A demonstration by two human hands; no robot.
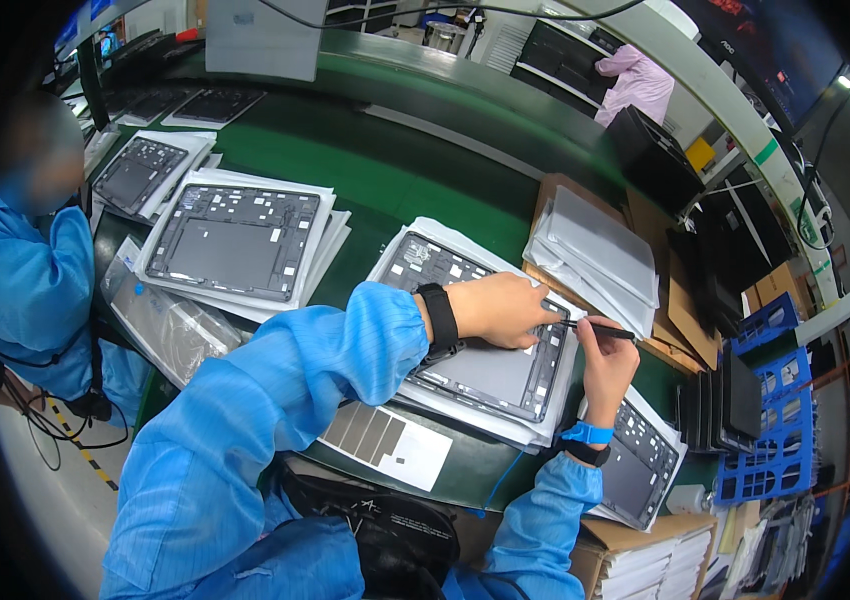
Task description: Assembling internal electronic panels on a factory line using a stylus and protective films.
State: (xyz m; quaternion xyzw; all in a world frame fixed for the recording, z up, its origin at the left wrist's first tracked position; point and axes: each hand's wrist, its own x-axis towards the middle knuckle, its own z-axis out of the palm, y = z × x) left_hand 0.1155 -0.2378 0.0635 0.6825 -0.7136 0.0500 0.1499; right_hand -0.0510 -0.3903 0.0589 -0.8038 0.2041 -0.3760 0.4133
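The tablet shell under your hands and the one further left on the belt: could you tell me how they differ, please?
The near shell has the left hand resting on it and the right hand holding a thin tool at its edge; the far shell lies untouched. The near one sits angled, the far one squarer. Both lie open-side up on white sheets.

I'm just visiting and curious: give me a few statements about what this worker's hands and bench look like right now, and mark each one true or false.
1. The right hand holds a thin dark tool. True.
2. The left hand rests on an open tablet shell. True.
3. The bench is red. False: it is green.
4. The left wrist wears a black strap. True.
5. The sleeves are white. False: they are blue.
6. The blue rack stands at the person's left. False: it stands at the right.
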